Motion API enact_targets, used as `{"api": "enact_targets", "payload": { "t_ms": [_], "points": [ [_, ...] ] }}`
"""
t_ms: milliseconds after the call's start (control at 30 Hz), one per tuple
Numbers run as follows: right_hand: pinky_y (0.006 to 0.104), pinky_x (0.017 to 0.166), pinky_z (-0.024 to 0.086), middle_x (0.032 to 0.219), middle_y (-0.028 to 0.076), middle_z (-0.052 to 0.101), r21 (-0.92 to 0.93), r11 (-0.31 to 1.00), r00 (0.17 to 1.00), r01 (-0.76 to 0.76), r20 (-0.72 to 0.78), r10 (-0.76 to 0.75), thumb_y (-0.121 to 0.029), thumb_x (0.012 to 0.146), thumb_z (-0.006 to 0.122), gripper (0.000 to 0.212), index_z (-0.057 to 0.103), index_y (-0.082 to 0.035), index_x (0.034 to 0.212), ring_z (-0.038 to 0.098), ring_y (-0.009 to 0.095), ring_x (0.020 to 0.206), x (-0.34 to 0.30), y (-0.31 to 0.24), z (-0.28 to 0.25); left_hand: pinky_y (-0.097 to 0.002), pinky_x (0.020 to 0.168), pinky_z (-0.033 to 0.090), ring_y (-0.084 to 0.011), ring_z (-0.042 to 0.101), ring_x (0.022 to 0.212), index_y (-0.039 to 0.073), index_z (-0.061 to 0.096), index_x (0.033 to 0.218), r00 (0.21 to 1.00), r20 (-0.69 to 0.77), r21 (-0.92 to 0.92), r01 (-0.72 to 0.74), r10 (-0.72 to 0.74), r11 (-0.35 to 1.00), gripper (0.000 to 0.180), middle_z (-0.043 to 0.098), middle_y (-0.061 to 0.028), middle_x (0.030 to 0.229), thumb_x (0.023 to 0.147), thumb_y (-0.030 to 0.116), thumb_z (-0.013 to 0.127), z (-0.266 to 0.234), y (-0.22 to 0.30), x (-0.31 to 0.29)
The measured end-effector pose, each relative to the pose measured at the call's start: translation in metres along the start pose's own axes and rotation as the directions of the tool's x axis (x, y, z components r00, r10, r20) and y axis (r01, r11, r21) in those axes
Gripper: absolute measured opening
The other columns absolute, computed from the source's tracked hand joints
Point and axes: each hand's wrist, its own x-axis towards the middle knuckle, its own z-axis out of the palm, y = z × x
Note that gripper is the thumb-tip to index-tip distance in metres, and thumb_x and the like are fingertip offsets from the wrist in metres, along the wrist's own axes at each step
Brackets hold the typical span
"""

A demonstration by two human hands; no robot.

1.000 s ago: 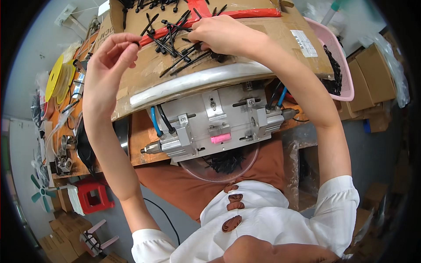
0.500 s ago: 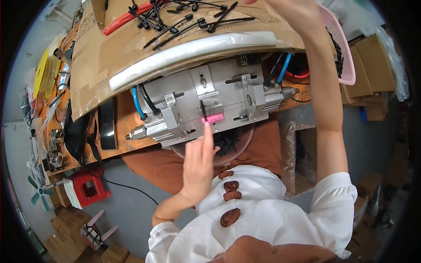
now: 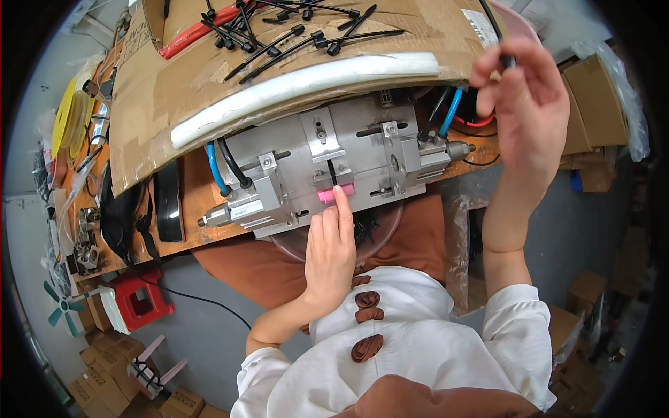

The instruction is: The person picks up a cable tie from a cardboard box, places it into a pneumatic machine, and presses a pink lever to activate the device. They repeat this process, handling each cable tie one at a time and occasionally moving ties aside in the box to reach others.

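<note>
A metal clamping fixture (image 3: 369,164) sits at the bench edge, with a pneumatic cylinder on each side. In its middle is a small pink block (image 3: 326,196), where the end of a black strip (image 3: 332,172) lies. My left hand (image 3: 330,254) reaches in from below, its index finger stretched onto the strip and block, the other fingers curled and gripping nothing. At the upper right, my right hand (image 3: 533,104) is raised, slightly blurred, pinching a black cable tie (image 3: 507,60) by its head. More black cable ties (image 3: 317,38) lie scattered on the cardboard above the fixture.
The cardboard cover (image 3: 150,150) has a white foam strip (image 3: 306,87) along its front edge. Blue air hoses (image 3: 216,167) run to the cylinders. Below the fixture, a clear bowl (image 3: 394,230) with black pieces rests by my lap. A red stool (image 3: 141,298) stands at lower left.
My right hand has come down and toward me from the top edge, with a cable tie now in view in it. My left index finger has moved slightly right and up onto the pink block.
</note>
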Motion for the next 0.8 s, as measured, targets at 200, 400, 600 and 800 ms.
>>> {"api": "enact_targets", "payload": {
  "t_ms": [200, 400, 600, 800],
  "points": [
    [0.0286, 0.056, 0.050, 0.089, 0.017, 0.066, -0.440, 0.877, 0.964, 0.190, 0.253, -0.082, 0.008, 0.071, 0.072, 0.029, 0.062, 0.003, 0.098, 0.063, 0.021, 0.069, -0.092, 0.027, 0.030, -0.0339, 0.077, 0.046, -0.0249, 0.051, 0.086, -0.004, 0.041, 0.136, 0.996, 0.017, -0.158, -0.080, 0.084, 0.984, 0.064, 0.051, -0.0110, 0.094, 0.075, -0.005, 0.061, -0.041, -0.019, 0.030],
    [0.0328, 0.049, 0.043, 0.065, 0.006, 0.051, -0.619, 0.765, 0.933, 0.178, 0.353, 0.068, 0.005, 0.070, 0.071, 0.066, 0.046, 0.007, 0.132, 0.051, 0.018, 0.055, -0.155, 0.064, 0.069, -0.0359, 0.071, 0.042, -0.0273, 0.050, 0.079, 0.001, 0.060, 0.098, 0.852, -0.385, 0.252, -0.272, 0.354, 0.929, 0.015, 0.051, -0.0119, 0.082, 0.085, 0.009, 0.061, -0.065, -0.108, 0.202],
    [0.0320, 0.049, 0.044, 0.065, 0.007, 0.052, -0.637, 0.753, 0.919, 0.166, 0.376, 0.116, 0.000, 0.074, 0.069, 0.064, 0.045, 0.006, 0.133, 0.054, 0.017, 0.056, -0.149, 0.074, 0.077, -0.0379, 0.083, 0.044, -0.0349, 0.054, 0.090, -0.002, 0.061, 0.082, 0.931, -0.256, -0.105, -0.293, 0.258, 0.950, 0.008, 0.059, -0.0176, 0.088, 0.075, 0.000, 0.065, -0.088, -0.092, 0.210],
    [0.0321, 0.046, 0.041, 0.056, 0.004, 0.043, -0.672, 0.719, 0.934, 0.179, 0.346, 0.090, -0.004, 0.073, 0.074, 0.065, 0.049, 0.001, 0.133, 0.047, 0.017, 0.048, -0.152, 0.075, 0.080, -0.0358, 0.067, 0.043, -0.0272, 0.051, 0.070, 0.001, 0.055, 0.090, 0.933, -0.050, -0.279, -0.356, 0.356, 0.892, 0.016, 0.052, -0.0109, 0.082, 0.085, 0.012, 0.064, -0.098, -0.102, 0.172]
  ]
}}
